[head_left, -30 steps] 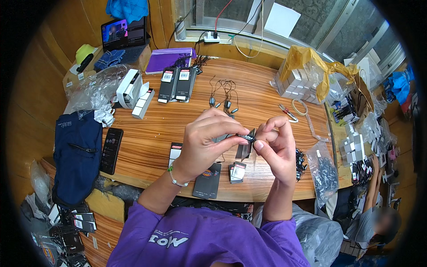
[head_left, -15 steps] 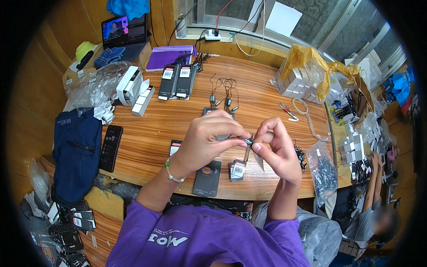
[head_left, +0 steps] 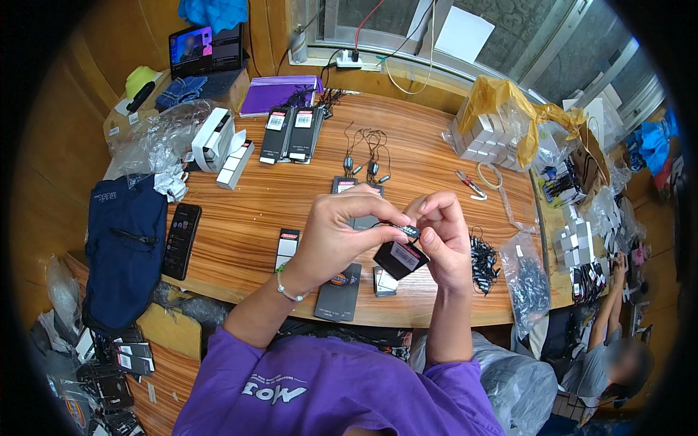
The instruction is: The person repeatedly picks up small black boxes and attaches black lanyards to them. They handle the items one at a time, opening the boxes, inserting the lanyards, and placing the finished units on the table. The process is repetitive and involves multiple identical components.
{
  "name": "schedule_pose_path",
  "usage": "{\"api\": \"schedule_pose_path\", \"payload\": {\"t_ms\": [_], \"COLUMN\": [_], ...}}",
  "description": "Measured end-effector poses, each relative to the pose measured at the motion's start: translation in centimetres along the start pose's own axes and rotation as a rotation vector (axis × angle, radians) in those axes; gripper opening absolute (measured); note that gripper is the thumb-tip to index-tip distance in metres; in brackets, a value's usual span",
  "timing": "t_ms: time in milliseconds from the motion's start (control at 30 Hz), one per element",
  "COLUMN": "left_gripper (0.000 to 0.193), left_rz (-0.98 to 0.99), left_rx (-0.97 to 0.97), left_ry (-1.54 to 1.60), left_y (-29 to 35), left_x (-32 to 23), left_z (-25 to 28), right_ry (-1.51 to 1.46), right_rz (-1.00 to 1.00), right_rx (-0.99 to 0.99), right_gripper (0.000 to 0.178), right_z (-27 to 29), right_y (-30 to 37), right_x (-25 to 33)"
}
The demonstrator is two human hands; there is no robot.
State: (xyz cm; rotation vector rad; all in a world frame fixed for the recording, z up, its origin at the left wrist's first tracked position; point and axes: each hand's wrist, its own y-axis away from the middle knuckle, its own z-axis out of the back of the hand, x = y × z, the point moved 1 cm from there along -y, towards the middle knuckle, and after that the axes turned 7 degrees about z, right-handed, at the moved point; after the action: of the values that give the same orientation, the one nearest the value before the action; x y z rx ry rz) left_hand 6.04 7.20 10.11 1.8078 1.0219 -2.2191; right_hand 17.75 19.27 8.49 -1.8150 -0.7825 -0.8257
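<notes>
My left hand (head_left: pixel 347 227) pinches a small black string seal (head_left: pixel 409 232) between thumb and fingertips. A black hang tag (head_left: pixel 401 259) with a pale sticker hangs tilted below it. Beside it my right hand (head_left: pixel 447 247) is closed, thumb against fingers, at the seal's right end where the cord runs to the tag; its exact grip is partly hidden. Under the hands lie a larger black tag (head_left: pixel 338 298), a small stack of white-labelled tags (head_left: pixel 385 282) and another labelled tag (head_left: pixel 287 247), partly covered by my left hand.
Stacks of black tags (head_left: pixel 305 134) with cords stand at the back. Corded tags (head_left: pixel 345 185) lie beyond my hands. Right of them are a pile of black seals (head_left: pixel 483 265), scissors (head_left: pixel 471 185) and a plastic bag (head_left: pixel 527 283). A phone (head_left: pixel 182 242) lies left. Another person (head_left: pixel 618 363) works far right.
The hang tag has turned from edge-on to showing its dark, stickered face. My right hand has shifted slightly left, uncovering the pile of seals. My left hand stays nearly in place.
</notes>
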Motion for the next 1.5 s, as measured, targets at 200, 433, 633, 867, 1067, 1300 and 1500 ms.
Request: {"api": "schedule_pose_path", "payload": {"t_ms": [200, 433, 633, 867, 1067, 1300, 1500], "left_gripper": [0.013, 0.013, 0.031, 0.044, 0.032, 0.045, 0.034], "left_rz": [0.067, 0.054, -0.08, 0.161, 0.17, 0.071, 0.302], "left_rx": [0.034, -0.034, -0.164, -0.044, 0.014, 0.217, 0.16], "left_ry": [0.092, -0.044, -0.288, -0.078, -0.18, -0.081, 0.272], "left_y": [0.5, 0.0, -0.9, 1.3, 1.2, 0.1, 0.2], "left_x": [0.3, 0.6, 2.1, 3.5, 3.8, 3.7, 3.8], "left_z": [0.1, 0.1, 0.5, -1.3, -1.1, -0.7, -1.3], "right_ry": [-0.147, -0.112, 0.149, -0.096, -0.263, -0.36, -0.3], "right_rz": [-0.032, -0.091, -0.215, -0.075, -0.095, -0.065, -0.117], "right_rx": [-0.027, 0.02, -0.285, -0.502, -0.503, -0.524, -0.495], "right_gripper": [0.026, 0.032, 0.026, 0.022, 0.016, 0.012, 0.009], "right_z": [-0.5, 0.0, -0.5, -0.7, 0.0, 1.2, 0.4], "right_y": [0.3, -0.3, 0.6, -0.3, -0.3, -0.3, -0.6], "right_x": [-1.3, -1.3, -2.8, -3.6, -4.1, -3.9, -4.1]}}
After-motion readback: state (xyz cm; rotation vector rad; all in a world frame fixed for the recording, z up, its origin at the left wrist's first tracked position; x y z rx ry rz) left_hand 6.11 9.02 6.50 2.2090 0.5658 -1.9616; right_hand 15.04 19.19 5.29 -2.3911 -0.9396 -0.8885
